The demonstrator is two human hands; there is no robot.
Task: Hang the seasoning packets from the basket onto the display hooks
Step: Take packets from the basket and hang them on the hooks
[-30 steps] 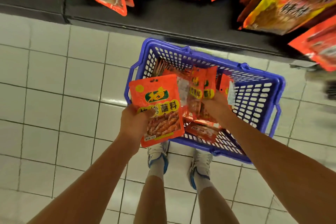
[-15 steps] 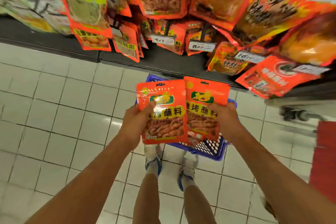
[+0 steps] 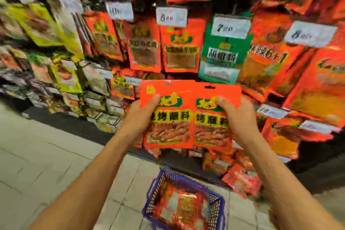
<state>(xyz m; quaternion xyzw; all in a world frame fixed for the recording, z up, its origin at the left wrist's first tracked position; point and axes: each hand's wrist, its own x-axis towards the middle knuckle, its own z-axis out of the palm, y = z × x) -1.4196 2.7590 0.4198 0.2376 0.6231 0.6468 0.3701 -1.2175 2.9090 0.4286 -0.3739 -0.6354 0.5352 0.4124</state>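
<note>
The left hand [image 3: 139, 117] grips the left edge of an orange seasoning packet [image 3: 168, 115], thumb curled over its front beside the green logo. The right hand [image 3: 236, 117] grips a second orange packet [image 3: 214, 117] the same way from the right edge, thumb on its front. The two packets are held upright side by side, the left one overlapping the inner edge of the right one; each shows a hang slot at its top edge.

Half a second ago both packets were held lower, over the blue basket [image 3: 149, 194], with floor tiles behind them. Now they are raised in front of the display wall, and the basket lies well below them on the tiled floor [image 3: 46, 155], with more orange packets inside it. The view has swung upward and is blurred.

Taking the held pair as the landmark: just above it hang rows of orange packets under white price tags, one tag [image 3: 171, 17] straight above. Above and to the right hangs a green packet [image 3: 222, 56]. To the left are yellow-green packets [image 3: 65, 78] and other blurred bags. To the right and below the right hand, further orange packets hang with a white price tag [image 3: 271, 111] just beside the hand. The hooks themselves cannot be made out.
</note>
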